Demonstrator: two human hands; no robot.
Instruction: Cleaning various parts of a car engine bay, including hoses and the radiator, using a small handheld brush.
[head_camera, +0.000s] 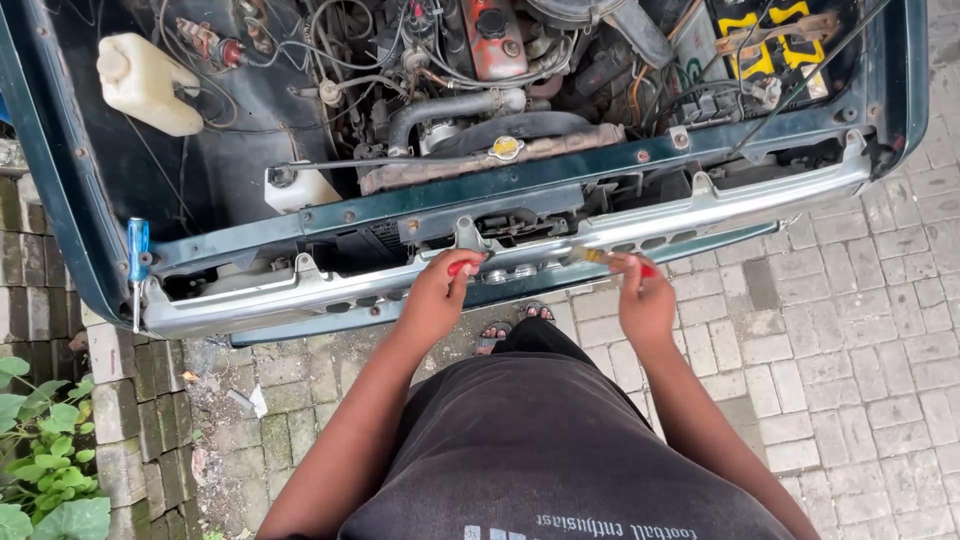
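Observation:
I stand at the front of a dark green car with its engine bay open. My left hand (437, 295) grips a red-handled tool (463, 266) against the chrome bumper (300, 295) near its middle. My right hand (645, 298) holds a screwdriver with a yellow and red handle (598, 257), its shaft pointing left along the bumper. Both hands rest at the bumper's front edge, about a hand's width apart.
A blue-handled screwdriver (138, 255) stands in the bumper's left end. The bay holds a white fluid tank (145, 82), a radiator cap (506, 148), hoses and a battery (765, 45). Grey paving (850, 330) lies to the right, mossy bricks and green leaves (45, 480) to the left.

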